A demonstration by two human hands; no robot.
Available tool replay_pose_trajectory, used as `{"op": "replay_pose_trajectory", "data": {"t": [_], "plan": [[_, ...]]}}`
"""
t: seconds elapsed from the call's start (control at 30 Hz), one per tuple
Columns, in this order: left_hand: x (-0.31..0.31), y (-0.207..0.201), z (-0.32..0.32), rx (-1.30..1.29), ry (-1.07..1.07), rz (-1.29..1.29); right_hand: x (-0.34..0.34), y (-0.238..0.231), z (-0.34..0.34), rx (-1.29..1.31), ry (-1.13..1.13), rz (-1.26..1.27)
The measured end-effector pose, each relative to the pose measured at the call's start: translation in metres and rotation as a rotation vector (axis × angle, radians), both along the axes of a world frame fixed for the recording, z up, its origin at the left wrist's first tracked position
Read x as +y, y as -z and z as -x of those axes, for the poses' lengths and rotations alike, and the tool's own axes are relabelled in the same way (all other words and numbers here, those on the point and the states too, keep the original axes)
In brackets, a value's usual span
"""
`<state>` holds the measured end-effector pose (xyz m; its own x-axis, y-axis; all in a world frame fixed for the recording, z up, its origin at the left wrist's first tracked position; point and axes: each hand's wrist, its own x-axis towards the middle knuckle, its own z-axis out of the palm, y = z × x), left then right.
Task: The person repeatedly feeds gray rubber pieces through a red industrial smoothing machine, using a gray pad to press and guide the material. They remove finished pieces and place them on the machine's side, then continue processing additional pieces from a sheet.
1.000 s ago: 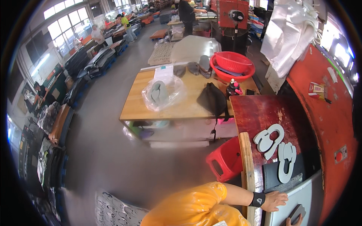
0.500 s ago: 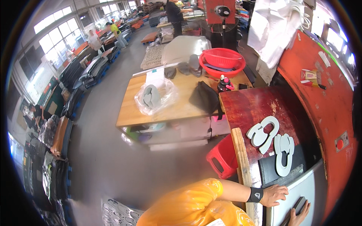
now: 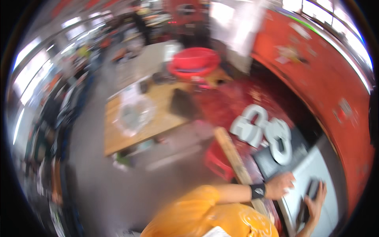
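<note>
Holding a dark block (image 3: 314, 189) between thumb and fingers, the right hand (image 3: 317, 201) pressed low over a pale sheet (image 3: 324, 170) at the lower right. The left hand (image 3: 279, 185), with a black band (image 3: 258, 191) at its wrist, lay half-curled at the sheet's near left edge; whether it gripped that edge could not be told. Just beyond, two groups of pale curved pieces (image 3: 243, 129) lay side by side, one on the red worktop (image 3: 221, 98), the other overlapping a dark slab (image 3: 261, 158). Those pieces already lay loose, while the sheet under the hands showed no visible openings, so the work seemed partway through, with that sheet apparently left to deal with. Motion blur smeared nearly everything: the block's exact outline and underside were lost, the right hand hid part of it, and the sheet ran toward the dark lower rim. A clear bag (image 3: 132, 116) on the wooden worktop (image 3: 167, 118) had unreadable contents.
</note>
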<state>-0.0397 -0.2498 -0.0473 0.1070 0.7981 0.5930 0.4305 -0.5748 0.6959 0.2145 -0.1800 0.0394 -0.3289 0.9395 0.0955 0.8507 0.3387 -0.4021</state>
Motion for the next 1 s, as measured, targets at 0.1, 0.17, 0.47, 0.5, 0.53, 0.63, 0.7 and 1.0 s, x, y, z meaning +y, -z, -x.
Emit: {"op": "replay_pose_trajectory", "data": {"t": [0.1, 0.17, 0.47, 0.5, 0.53, 0.63, 0.7, 1.0], "plan": [[0.001, -0.009, 0.013, 0.017, -0.039, 0.004, -0.005, -0.006, 0.009, -0.021, 0.124, 0.051], [0.010, -0.014, 0.020, 0.114, -0.024, 0.034, -0.001, -0.005, 0.010, -0.051, 0.100, -0.028], [0.032, -0.034, 0.026, 0.187, 0.016, 0.077, 0.021, -0.020, 0.055, -0.055, 0.183, -0.111], [0.031, -0.034, 0.026, 0.183, 0.022, 0.083, 0.022, -0.020, 0.064, -0.066, 0.195, -0.109], [0.031, -0.033, 0.027, 0.179, 0.028, 0.089, 0.026, -0.021, 0.072, -0.069, 0.196, -0.091], [0.031, -0.032, 0.028, 0.171, 0.028, 0.090, 0.033, -0.021, 0.090, -0.105, 0.198, -0.100], [0.031, -0.031, 0.029, 0.155, 0.020, 0.096, 0.037, -0.020, 0.096, -0.132, 0.234, -0.071], [0.032, -0.034, 0.028, 0.153, 0.024, 0.164, 0.033, -0.022, 0.104, -0.129, 0.285, -0.023]]}}
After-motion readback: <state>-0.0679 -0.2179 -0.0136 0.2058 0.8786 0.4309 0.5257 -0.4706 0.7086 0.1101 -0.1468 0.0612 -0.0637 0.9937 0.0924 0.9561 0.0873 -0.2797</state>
